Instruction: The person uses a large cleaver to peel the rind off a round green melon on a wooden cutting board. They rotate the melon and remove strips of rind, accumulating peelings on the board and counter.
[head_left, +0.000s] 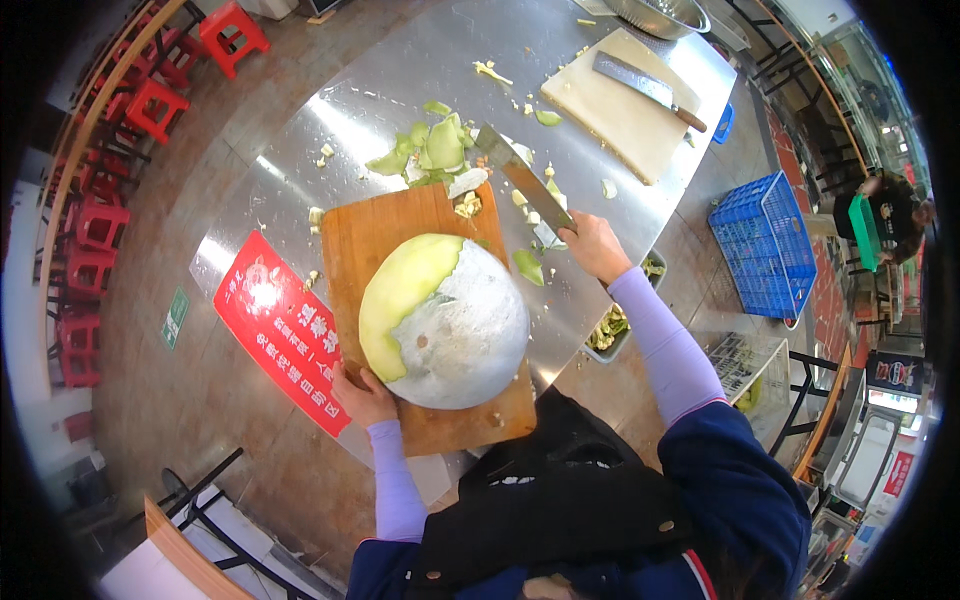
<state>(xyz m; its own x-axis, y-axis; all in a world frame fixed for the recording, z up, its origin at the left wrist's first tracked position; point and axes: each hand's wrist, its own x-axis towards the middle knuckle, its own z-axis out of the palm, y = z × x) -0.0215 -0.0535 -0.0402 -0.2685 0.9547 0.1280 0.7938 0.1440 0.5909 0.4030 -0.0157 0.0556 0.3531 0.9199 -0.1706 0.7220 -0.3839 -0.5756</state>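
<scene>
A large winter melon (472, 345), its rind partly pared off on the left side, rests on a wooden cutting board (345, 232). My left hand (364, 394) is at the board's lower left edge, beside the melon; whether its fingers grip the melon or the board I cannot tell. In my right hand (596, 246) is a cleaver (529, 180), held up and to the right of the melon, its blade pointing to the upper left and apart from the melon. Green peelings (442, 144) and pale scraps lie beyond the board.
A white cutting board (600, 112) carries a second cleaver (634, 79) at the far right of the steel table (360, 82). A metal colander (664, 16) stands behind it. Right of the table are a bin of trimmings (609, 334) and a blue crate (765, 247). A person (889, 217) is farther off.
</scene>
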